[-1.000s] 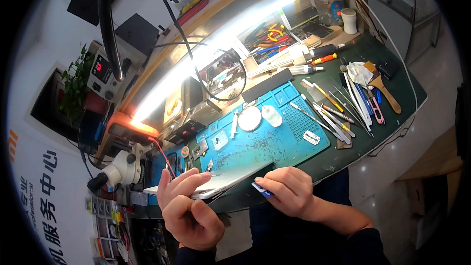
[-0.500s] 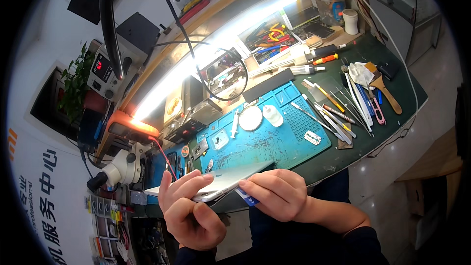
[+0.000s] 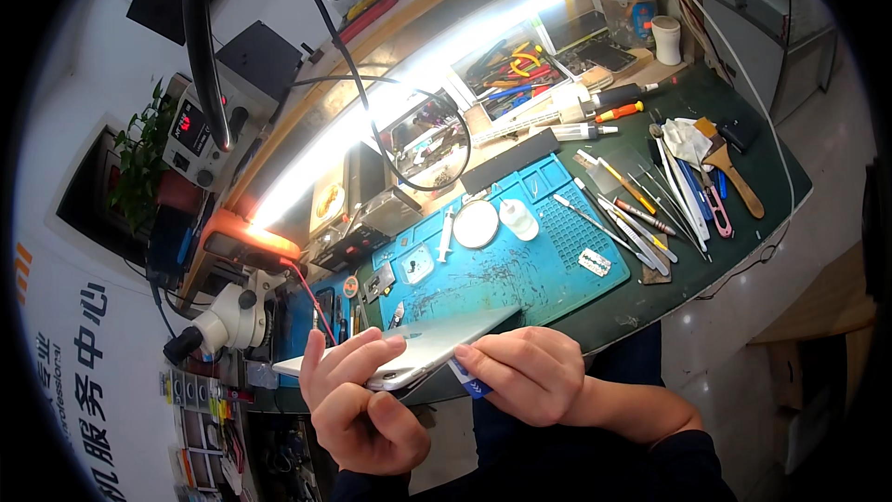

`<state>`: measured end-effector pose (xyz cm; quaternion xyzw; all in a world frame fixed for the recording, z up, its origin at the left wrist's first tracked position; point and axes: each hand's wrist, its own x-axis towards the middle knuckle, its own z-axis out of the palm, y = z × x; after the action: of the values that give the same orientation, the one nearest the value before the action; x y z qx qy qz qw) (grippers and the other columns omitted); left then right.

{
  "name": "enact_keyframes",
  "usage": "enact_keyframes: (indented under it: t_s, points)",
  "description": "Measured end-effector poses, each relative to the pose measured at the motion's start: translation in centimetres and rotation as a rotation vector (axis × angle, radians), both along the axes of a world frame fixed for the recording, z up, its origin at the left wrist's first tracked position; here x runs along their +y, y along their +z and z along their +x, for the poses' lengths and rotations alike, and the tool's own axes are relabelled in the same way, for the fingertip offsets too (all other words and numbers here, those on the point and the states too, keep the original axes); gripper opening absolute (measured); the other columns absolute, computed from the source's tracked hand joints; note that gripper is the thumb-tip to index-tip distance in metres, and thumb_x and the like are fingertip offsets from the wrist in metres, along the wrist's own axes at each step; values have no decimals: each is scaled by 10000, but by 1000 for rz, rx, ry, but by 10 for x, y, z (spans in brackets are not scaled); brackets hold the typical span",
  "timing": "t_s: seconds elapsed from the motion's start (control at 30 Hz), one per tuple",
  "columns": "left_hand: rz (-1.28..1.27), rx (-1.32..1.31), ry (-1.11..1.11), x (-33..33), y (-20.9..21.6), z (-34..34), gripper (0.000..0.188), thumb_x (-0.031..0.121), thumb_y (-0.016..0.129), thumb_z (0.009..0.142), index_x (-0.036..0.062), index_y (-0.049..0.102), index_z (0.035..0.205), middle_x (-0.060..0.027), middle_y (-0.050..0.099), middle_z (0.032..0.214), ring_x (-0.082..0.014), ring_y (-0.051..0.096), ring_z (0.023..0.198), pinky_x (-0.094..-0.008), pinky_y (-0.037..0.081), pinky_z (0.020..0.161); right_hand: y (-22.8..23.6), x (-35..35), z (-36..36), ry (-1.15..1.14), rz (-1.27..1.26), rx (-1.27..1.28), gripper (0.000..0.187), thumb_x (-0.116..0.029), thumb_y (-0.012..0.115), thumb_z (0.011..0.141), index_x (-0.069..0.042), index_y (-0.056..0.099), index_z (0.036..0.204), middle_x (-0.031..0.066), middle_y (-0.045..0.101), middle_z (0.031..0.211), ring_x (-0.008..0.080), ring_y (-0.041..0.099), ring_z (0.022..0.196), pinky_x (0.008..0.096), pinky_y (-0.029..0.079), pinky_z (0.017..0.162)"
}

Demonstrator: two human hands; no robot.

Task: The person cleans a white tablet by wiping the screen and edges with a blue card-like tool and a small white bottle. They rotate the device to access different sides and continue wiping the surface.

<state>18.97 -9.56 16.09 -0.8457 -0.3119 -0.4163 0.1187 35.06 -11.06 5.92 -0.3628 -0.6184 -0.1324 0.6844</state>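
L hand [image 3: 367, 404] is at the tablet's 7 o'clock, fingers clamped on the silver tablet [image 3: 455, 333]; can't tell if the thumb helps. The tablet is tilted, at the blue mat's [image 3: 478, 284] 7 o'clock, by the front edge of the green desk [image 3: 683, 270]. R hand [image 3: 530, 376] is at the tablet's 4 o'clock, thumb & fingers pinched tight on a blue card [image 3: 471, 379]. The card is at the tablet's near edge; can't see if its tip is in a gap.

What could go wrong: if R pushes too hard or twists, the card might bend, slip & scratch the tablet, or crack a thin bit inside. If L's grip is weak, that same push could tip the tablet & drop it on the desk or floor [image 3: 446, 442]. A slip could also make R bump its fingers on the hard edge.

The razor blade [image 3: 594, 263], at the mat's 4 o'clock, is sharp; R could get cut if it swings out to 1 o'clock w/o looking. The white bottle [image 3: 518, 220], at the mat's 1 o'clock, might spill if knocked, e.g. by the tablet's far end.
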Motion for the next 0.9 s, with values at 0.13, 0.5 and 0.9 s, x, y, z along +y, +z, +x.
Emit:
enact_keyframes:
  t_s: [0.13,0.5,0.9]
  points:
    - [-6,15,-4,-1,0,-2,142,194,457,1068,95,356,1066,-121,767,1046,-329,749,980,-592,340,1192,5,-7,2,-13,-46,-31,328,-33,797,756,41,761,1073,86,711,942,176,680,676,281,558,578]
    - [-10,7,-4,-1,0,1,163,217,461,1085,91,358,1084,-117,757,1066,-313,744,991,-589,335,1195,8,-13,7,-26,-115,-67,315,-19,711,798,78,728,1098,96,666,926,180,671,708,291,557,612]
    - [3,-11,-6,3,2,4,137,202,443,1085,84,378,1066,-139,763,1025,-319,742,991,-581,337,1196,-18,-2,9,-6,-101,-43,336,-30,737,802,62,717,1124,99,672,933,195,651,694,294,537,593]
